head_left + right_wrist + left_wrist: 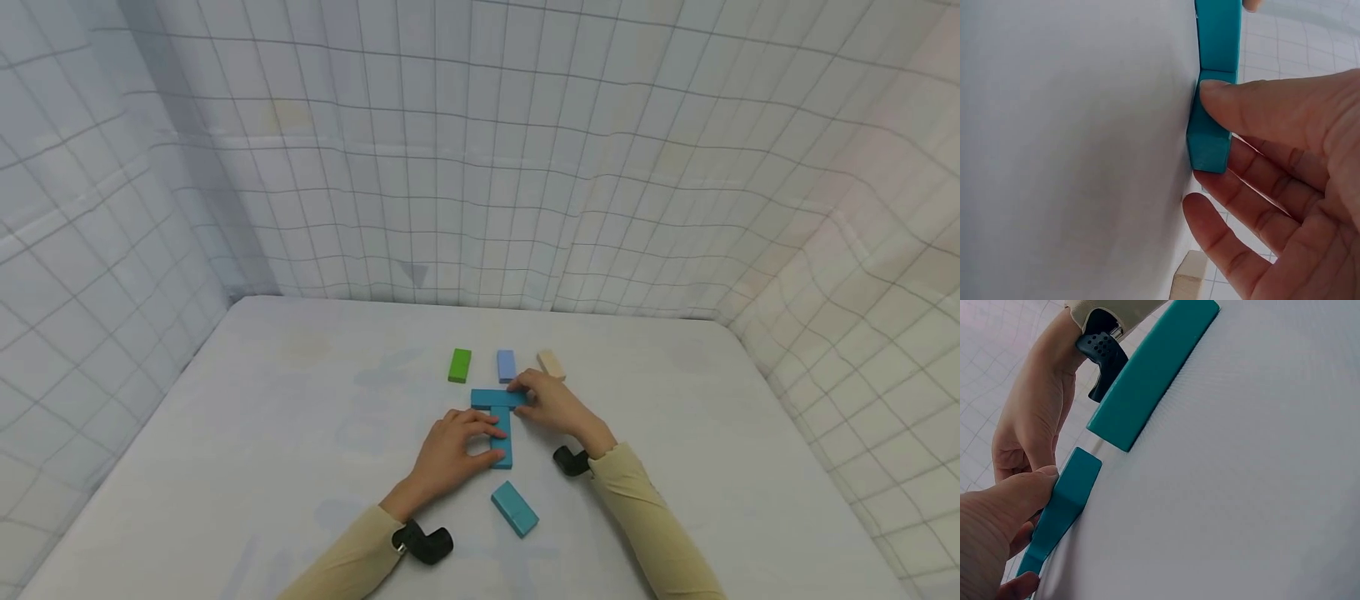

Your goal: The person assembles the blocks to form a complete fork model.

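Observation:
Two blue blocks lie flat on the white table as a T. The crosswise blue block (487, 398) forms the top, and the lengthwise blue block (501, 437) meets its near side. My right hand (553, 404) pinches the crosswise block's right end, thumb on the near side, as the right wrist view also shows. From the left, my left hand (453, 450) holds the lengthwise block, its thumb at the near end (1079, 469) and fingers farther along. Nearer to me, a loose teal block (515, 508) lies at a slant, apart from both hands.
Behind the T stand a green block (460, 365), a light blue block (506, 366) and a plain wooden block (551, 364), the last just beyond my right hand. White gridded curtains (465, 167) enclose the table's back and sides.

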Demonstrator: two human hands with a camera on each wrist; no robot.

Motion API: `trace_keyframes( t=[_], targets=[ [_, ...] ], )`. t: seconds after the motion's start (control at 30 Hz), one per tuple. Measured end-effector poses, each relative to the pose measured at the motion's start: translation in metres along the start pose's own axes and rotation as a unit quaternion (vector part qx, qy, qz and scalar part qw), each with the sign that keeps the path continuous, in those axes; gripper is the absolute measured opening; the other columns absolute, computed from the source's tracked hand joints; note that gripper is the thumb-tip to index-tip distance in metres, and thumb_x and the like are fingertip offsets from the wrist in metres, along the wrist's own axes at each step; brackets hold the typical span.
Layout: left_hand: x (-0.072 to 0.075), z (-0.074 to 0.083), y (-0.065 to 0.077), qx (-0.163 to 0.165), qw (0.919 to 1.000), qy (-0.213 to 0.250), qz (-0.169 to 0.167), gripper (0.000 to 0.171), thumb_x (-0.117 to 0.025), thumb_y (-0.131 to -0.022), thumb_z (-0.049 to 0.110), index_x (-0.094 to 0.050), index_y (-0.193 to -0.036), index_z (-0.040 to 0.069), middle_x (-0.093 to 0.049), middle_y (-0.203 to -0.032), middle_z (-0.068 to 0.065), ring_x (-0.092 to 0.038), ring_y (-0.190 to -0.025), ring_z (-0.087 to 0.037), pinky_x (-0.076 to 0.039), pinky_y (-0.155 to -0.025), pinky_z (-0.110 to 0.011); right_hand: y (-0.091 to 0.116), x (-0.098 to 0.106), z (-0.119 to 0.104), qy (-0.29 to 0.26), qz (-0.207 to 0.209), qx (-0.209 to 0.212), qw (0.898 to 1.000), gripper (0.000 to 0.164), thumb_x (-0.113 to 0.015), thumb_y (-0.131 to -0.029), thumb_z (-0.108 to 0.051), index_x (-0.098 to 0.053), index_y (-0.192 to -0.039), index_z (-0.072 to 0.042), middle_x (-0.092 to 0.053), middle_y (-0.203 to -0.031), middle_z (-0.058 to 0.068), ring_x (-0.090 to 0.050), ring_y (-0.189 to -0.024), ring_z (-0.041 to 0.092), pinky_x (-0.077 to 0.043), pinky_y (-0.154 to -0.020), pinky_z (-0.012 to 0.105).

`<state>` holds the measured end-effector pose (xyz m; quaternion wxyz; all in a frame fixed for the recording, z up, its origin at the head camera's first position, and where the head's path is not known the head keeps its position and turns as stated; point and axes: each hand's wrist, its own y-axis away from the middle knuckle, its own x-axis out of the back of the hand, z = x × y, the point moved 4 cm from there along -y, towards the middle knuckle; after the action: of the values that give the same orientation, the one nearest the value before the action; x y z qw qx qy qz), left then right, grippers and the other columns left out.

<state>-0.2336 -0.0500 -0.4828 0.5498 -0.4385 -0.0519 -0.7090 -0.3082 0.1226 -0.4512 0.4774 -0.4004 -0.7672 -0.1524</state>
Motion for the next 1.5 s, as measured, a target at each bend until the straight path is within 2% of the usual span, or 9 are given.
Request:
trace_keyframes(
  t=[0.5, 0.8, 0.9, 1.0, 1.1, 1.17, 1.3, 1.4, 1.5],
  targets=[
    [-0.006, -0.001, -0.004, -0.014, 0.9997, 0.015, 0.015, 0.023, -0.076, -0.081, 0.033, -0.074, -0.102, 0.024, -0.061, -0.116, 0.004, -0.05, -0.103, -0.017, -0.039, -0.082, -0.042, 0.005, 0.003, 0.009, -0.01, -0.005, 0.029, 1.0, 0.029, -0.071, -0.085, -0.004, -0.061, -0.112, -0.002, -0.061, -0.112, 0.01, -0.057, -0.103, 0.025, -0.046, -0.086, 0.04],
    [-0.007, -0.001, -0.005, -0.022, 0.9995, 0.017, 0.013, 0.023, -0.076, -0.081, 0.031, -0.075, -0.102, 0.023, -0.061, -0.116, 0.003, -0.05, -0.102, -0.019, -0.039, -0.082, -0.043, 0.011, 0.009, 0.008, -0.017, -0.035, 0.009, 0.999, 0.035, -0.069, -0.088, -0.01, -0.06, -0.121, -0.001, -0.058, -0.12, 0.011, -0.053, -0.112, 0.026, -0.043, -0.092, 0.041],
    [-0.008, -0.001, -0.005, -0.021, 0.9996, 0.014, 0.011, 0.022, -0.076, -0.081, 0.032, -0.075, -0.102, 0.023, -0.061, -0.116, 0.004, -0.05, -0.102, -0.018, -0.039, -0.082, -0.043, 0.016, 0.014, 0.005, -0.013, -0.021, -0.001, 1.0, 0.037, -0.069, -0.088, -0.012, -0.06, -0.123, -0.002, -0.056, -0.123, 0.012, -0.051, -0.115, 0.028, -0.042, -0.092, 0.044],
    [-0.008, 0.0, -0.005, -0.017, 0.9997, 0.012, 0.01, 0.023, -0.076, -0.081, 0.031, -0.075, -0.102, 0.023, -0.061, -0.116, 0.004, -0.05, -0.102, -0.018, -0.039, -0.082, -0.042, 0.023, 0.019, -0.001, -0.008, 0.014, 0.001, 1.0, 0.033, -0.068, -0.089, -0.014, -0.062, -0.12, -0.004, -0.056, -0.122, 0.01, -0.052, -0.114, 0.027, -0.044, -0.09, 0.045],
    [-0.007, 0.0, -0.004, -0.012, 0.9998, 0.012, 0.01, 0.023, -0.077, -0.081, 0.031, -0.075, -0.102, 0.023, -0.062, -0.115, 0.004, -0.051, -0.102, -0.018, -0.039, -0.082, -0.042, 0.032, 0.021, -0.011, 0.002, 0.041, 0.017, 0.999, 0.022, -0.067, -0.09, -0.017, -0.066, -0.11, -0.008, -0.06, -0.112, 0.004, -0.056, -0.104, 0.023, -0.047, -0.082, 0.041],
    [-0.007, 0.0, -0.003, -0.01, 0.9998, 0.011, 0.01, 0.023, -0.077, -0.081, 0.031, -0.075, -0.102, 0.023, -0.062, -0.115, 0.004, -0.051, -0.102, -0.018, -0.039, -0.082, -0.043, 0.04, 0.019, -0.021, 0.011, 0.04, 0.031, 0.999, 0.016, -0.067, -0.091, -0.02, -0.067, -0.104, -0.011, -0.061, -0.102, -0.003, -0.058, -0.094, 0.017, -0.048, -0.076, 0.035],
    [-0.005, 0.0, -0.003, -0.01, 0.9998, 0.011, 0.014, 0.023, -0.077, -0.081, 0.03, -0.075, -0.102, 0.022, -0.061, -0.116, 0.003, -0.051, -0.102, -0.019, -0.039, -0.082, -0.043, 0.056, 0.012, -0.04, 0.012, -0.006, 0.048, 0.999, 0.015, -0.065, -0.092, -0.027, -0.067, -0.099, -0.015, -0.057, -0.084, -0.013, -0.054, -0.073, 0.005, -0.046, -0.063, 0.024],
    [-0.004, -0.002, -0.002, -0.01, 0.9997, 0.006, 0.02, 0.022, -0.077, -0.081, 0.031, -0.075, -0.102, 0.023, -0.061, -0.116, 0.004, -0.051, -0.102, -0.019, -0.039, -0.082, -0.044, 0.066, 0.005, -0.05, -0.002, -0.059, 0.032, 0.998, 0.024, -0.064, -0.091, -0.036, -0.065, -0.102, -0.015, -0.054, -0.078, -0.016, -0.05, -0.062, 0.001, -0.044, -0.056, 0.021],
    [-0.004, -0.003, -0.001, -0.01, 0.9997, 0.003, 0.023, 0.022, -0.076, -0.081, 0.031, -0.074, -0.102, 0.024, -0.062, -0.116, 0.004, -0.051, -0.103, -0.019, -0.039, -0.083, -0.045, 0.075, -0.003, -0.057, -0.011, -0.104, 0.005, 0.995, 0.038, -0.063, -0.088, -0.047, -0.063, -0.107, -0.014, -0.053, -0.075, -0.017, -0.048, -0.057, 0.001, -0.042, -0.054, 0.021]
  ],
)
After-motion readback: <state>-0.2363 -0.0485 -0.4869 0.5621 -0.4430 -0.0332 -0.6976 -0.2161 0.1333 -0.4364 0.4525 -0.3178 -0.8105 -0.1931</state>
